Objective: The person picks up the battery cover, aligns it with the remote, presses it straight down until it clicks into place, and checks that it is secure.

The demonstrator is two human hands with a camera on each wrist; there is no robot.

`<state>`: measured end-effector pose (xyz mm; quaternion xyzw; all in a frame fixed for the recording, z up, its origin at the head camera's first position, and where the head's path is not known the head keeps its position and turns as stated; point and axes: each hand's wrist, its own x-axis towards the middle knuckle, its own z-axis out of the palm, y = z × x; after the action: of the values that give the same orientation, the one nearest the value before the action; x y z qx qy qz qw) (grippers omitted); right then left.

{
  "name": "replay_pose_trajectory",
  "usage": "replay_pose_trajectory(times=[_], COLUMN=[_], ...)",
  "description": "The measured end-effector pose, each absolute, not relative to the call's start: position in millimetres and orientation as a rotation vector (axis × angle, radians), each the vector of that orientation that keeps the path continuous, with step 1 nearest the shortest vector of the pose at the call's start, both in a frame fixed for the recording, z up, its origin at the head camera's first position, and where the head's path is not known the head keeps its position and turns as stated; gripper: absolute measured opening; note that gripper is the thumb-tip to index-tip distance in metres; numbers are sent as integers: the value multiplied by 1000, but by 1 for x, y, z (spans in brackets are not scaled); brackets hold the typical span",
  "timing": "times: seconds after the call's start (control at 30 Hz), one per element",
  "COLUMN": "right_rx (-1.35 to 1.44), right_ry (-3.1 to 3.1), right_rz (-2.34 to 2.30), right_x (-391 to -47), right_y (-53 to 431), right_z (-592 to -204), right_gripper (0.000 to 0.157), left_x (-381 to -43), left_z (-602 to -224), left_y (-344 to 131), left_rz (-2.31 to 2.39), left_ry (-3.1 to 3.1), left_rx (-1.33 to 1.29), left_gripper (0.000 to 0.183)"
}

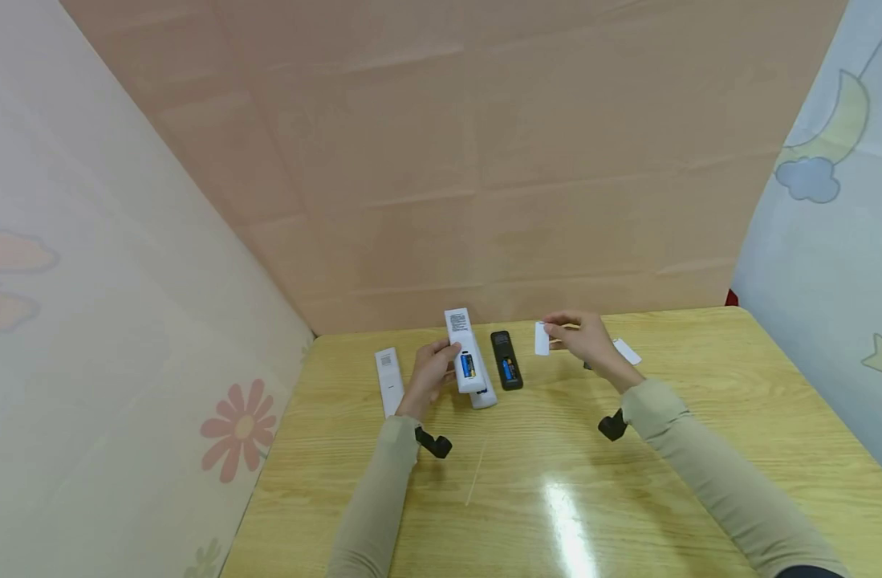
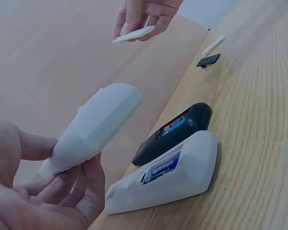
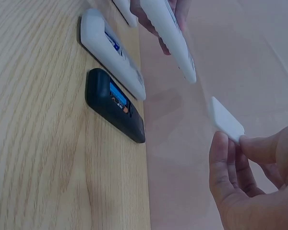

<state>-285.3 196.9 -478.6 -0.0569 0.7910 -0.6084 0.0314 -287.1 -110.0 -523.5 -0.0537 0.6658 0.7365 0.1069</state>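
My left hand (image 1: 431, 371) holds a white remote control (image 1: 458, 337) above the table, its battery compartment uncovered and blue batteries (image 1: 468, 365) showing inside. In the left wrist view, thumb and fingers grip that remote (image 2: 93, 127) near one end. Off to the right, my right hand (image 1: 583, 337) pinches a small white battery cover (image 1: 542, 338) between thumb and fingers, apart from the remote. The right wrist view shows this cover (image 3: 225, 118) held by one edge. Partly hidden beneath the raised remote lies a second white remote (image 2: 182, 179), also uncovered with a blue battery in it.
A black remote (image 1: 506, 360) with batteries exposed lies between the hands on the wooden table (image 1: 520, 466). Left of my left hand is another white remote (image 1: 389, 377), its back covered. Beyond the right hand lie a white cover (image 1: 627, 351) and a black cover (image 2: 209, 60).
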Motion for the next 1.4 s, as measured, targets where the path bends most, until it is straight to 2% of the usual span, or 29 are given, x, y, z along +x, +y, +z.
replay_pose_trajectory(times=[0.63, 0.97, 1.17, 1.4], right_rx=[-217, -249, -249, -292], right_ry=[2374, 2366, 2364, 2363], right_rz=[-1913, -1910, -1901, -1923], right_x=[-281, -279, -276, -274], right_y=[178, 172, 168, 164], right_z=[-477, -476, -478, -481], right_gripper=[35, 28, 29, 27], left_x=[-290, -288, -285, -285], left_z=[-526, -526, -528, -527], left_y=[-88, -84, -84, -83], left_rz=[2236, 2215, 2201, 2195], left_ry=[1941, 1948, 1935, 1945], left_rx=[-243, -242, -233, -212], left_gripper=[52, 53, 56, 50])
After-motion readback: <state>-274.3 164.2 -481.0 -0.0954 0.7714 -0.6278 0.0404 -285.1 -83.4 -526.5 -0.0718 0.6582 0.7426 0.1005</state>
